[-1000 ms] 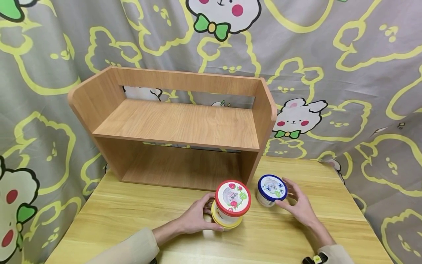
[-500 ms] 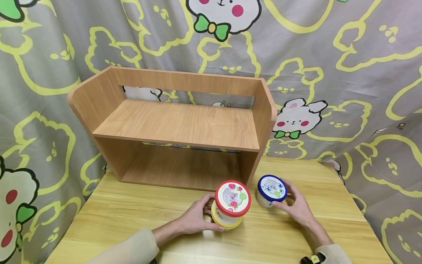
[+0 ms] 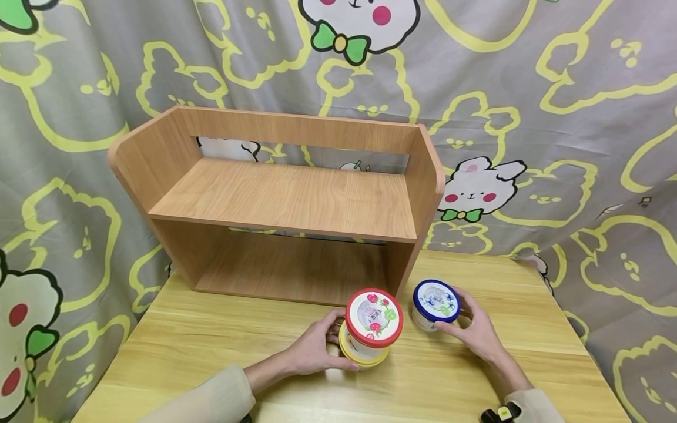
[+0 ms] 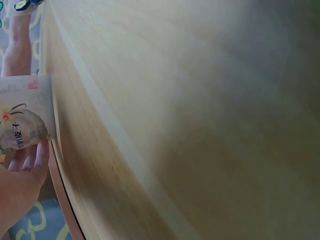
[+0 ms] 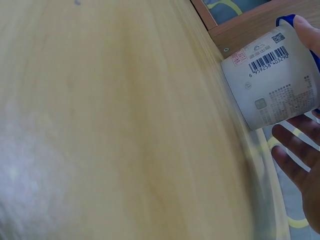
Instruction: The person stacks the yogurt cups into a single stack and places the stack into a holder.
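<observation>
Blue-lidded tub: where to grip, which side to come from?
Probably pinch the blue-lidded tub by its lid rim, coming from the right with the right hand. It stands upright with a round lid wider than its wall, and the shelf and red-lidded tub sit to its left.

I've got a pale wooden table (image 3: pixel 254 335) on the head feed, yellowish, grain streaks running across, with a bright glare patch in the right wrist view. Directly on it: brown wooden shelf (image 3: pixel 285 197), two tiers, set toward the back and left of my head view. Blue-lidded tub (image 3: pixel 436 301) on the tabletop, lid up, just beside the shelf's right end. Yellow-lidded tub (image 3: pixel 370 361) in front of the shelf, nearer me; its base is hidden from my head feed, so probably resting on the wood.
</observation>
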Motion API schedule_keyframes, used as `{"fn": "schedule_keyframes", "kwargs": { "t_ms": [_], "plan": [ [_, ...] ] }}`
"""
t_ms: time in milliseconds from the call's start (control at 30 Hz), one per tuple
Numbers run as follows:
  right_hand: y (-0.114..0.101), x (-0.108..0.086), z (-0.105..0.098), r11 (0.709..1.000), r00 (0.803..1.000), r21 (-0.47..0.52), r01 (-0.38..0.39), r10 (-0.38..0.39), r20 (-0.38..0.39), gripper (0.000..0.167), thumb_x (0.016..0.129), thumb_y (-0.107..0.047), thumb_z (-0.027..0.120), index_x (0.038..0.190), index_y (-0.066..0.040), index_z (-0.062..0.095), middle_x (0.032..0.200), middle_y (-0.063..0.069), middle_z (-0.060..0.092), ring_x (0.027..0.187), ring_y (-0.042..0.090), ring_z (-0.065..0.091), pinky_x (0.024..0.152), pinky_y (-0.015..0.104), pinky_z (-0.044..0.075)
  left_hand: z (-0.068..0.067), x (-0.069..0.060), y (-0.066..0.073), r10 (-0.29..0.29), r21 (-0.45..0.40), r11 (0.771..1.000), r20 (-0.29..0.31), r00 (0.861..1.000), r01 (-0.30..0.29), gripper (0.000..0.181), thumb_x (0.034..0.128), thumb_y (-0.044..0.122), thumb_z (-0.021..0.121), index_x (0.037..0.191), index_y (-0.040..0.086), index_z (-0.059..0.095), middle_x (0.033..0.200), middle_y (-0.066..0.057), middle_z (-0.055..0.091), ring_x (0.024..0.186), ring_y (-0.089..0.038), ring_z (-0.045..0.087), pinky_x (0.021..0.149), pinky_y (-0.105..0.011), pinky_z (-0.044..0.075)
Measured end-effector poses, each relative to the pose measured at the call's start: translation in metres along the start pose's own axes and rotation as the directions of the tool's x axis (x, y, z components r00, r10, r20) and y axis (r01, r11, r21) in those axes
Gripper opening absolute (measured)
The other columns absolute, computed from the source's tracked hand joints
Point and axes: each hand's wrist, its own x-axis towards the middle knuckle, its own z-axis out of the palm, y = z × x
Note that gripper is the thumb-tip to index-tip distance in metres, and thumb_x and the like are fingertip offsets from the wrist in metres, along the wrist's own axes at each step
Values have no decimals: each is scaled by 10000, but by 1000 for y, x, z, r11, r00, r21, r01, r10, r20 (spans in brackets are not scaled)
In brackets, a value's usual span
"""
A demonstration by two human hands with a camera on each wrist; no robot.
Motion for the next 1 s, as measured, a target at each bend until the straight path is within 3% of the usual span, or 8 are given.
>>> {"fn": "schedule_keyframes", "kwargs": {
  "t_ms": [800,900,1000],
  "plan": [
    [-1,-5,-8,999,999,-17,34,-35,-38,855,779,-100,925,1518,-44,499,1305,225,691,1108,-171,543,940,67,448,-1,1,-3,-3,23,1000,-2,1000,3,908,788,224,952,1528,173,428,1365,-35,626,1091,-61,664,968,-224,586],
    [0,-5,-10,999,999,-23,34,-35,-41,850,783,-104,924,1519,-50,503,1299,111,708,1111,-169,550,940,65,449,0,1,-3,-2,20,1000,-2,1000,2,912,788,222,952,1531,171,425,1370,-39,623,1091,-58,663,969,-228,589],
    [1,-7,-12,999,999,-28,30,-31,-42,850,788,-112,921,1524,-60,500,1286,-141,673,1112,-166,552,942,65,443,0,1,-3,3,20,1000,-3,1000,-3,918,786,221,953,1534,171,422,1370,-38,623,1089,-55,665,971,-232,591]
  ]
}}
